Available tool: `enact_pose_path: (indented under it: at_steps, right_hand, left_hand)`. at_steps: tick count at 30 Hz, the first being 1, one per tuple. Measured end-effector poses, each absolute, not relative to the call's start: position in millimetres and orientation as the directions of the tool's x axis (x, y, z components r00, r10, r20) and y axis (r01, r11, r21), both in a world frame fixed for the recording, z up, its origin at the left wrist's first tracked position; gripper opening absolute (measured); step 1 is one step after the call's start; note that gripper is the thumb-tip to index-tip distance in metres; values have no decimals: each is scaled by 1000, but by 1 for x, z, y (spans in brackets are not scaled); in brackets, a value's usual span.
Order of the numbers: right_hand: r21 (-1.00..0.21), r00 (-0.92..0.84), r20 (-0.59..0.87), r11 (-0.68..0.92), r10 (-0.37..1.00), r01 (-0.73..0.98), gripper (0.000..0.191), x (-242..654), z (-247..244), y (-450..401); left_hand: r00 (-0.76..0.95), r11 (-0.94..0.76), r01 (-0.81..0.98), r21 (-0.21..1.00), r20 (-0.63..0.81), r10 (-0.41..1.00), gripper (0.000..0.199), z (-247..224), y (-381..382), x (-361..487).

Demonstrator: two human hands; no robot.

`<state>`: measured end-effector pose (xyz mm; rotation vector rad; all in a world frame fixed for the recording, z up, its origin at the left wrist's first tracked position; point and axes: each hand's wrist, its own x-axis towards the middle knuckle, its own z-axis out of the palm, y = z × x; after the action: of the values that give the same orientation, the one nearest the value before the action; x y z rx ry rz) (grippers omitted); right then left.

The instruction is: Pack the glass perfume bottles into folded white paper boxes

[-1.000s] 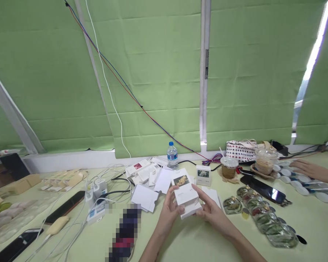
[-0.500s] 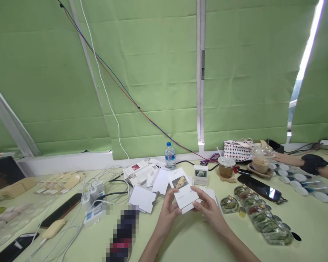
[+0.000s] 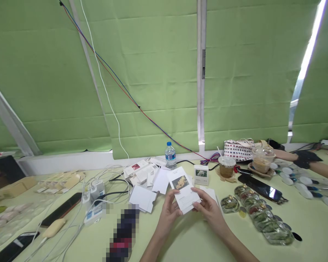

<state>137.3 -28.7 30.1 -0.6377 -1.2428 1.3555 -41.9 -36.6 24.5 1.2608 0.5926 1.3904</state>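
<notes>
A white paper box [image 3: 186, 199] with a picture of yellowish flowers is held between my two hands above the table. My left hand [image 3: 170, 208] pinches its left edge, thumb low and fingers behind. On the opposite edge, my right hand [image 3: 206, 203] grips the lower right corner. Whether the box is flat or opened out cannot be made out. More white card pieces [image 3: 211, 193] lie partly hidden behind my right hand. Just beyond stands a small white box [image 3: 201, 175] with a white-flower picture.
Left of my hands lie flattened white boxes [image 3: 143, 198], a power strip [image 3: 94, 214] and tangled cables. A water bottle [image 3: 170, 156] stands behind. To the right are a drink cup [image 3: 226, 166], wrapped green packets [image 3: 265, 218], a phone [image 3: 259, 188] and another person's arm [image 3: 322, 171].
The box's lower end, where a flap edge stood apart, now looks closer together; my hands have barely moved. The other person's hand at the right has shifted, and the clear items beneath it moved.
</notes>
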Motion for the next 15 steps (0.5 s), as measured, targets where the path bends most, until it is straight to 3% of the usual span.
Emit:
enact_pose_path:
  at_steps: [5,15]
  right_hand:
    - [-915,-170,294,225,941,-335,40,137,30,-28]
    - [-917,-106,336,300,936,-263,34,134,26,-36]
  left_hand:
    - [193,-266,-390,881,361,912,64,29,-43,-36]
    - [166,-288,-365,885,366,916,44,31,-48,-30]
